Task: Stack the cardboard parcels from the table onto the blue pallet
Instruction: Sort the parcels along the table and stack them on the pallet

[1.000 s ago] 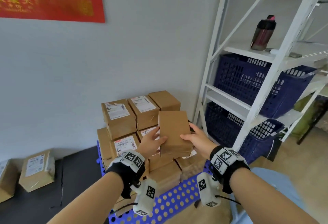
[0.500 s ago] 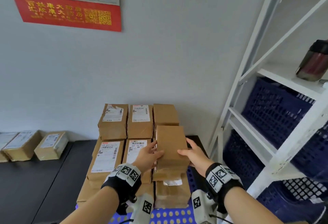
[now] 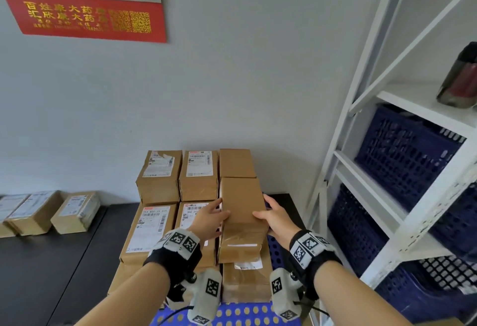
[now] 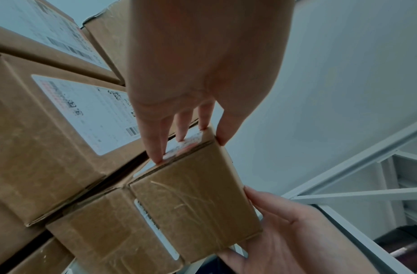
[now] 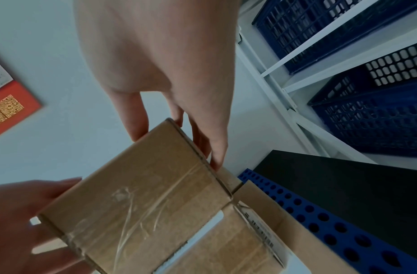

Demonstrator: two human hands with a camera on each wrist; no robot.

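Parcel (image 3: 241,200) lowered onto stack, both hands' grip clamped on it, right wrist view shows pallet (image 5: 320,216)

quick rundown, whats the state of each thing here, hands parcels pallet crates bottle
Plain parcel: held between both hands, low over the stack.
Left hand: holds the parcel's left side.
Right hand: holds its right side.
Stacked parcels: closed, taped.
Blue pallet: loaded.
Table parcels: lying flat, untouched.
Blue crates: shelved.
Bottle: upright, blurred.

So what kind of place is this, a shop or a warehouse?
Probably a small stockroom or parcel-sorting room: labelled cardboard parcels stacked on a blue pallet, white metal shelving holding blue crates.
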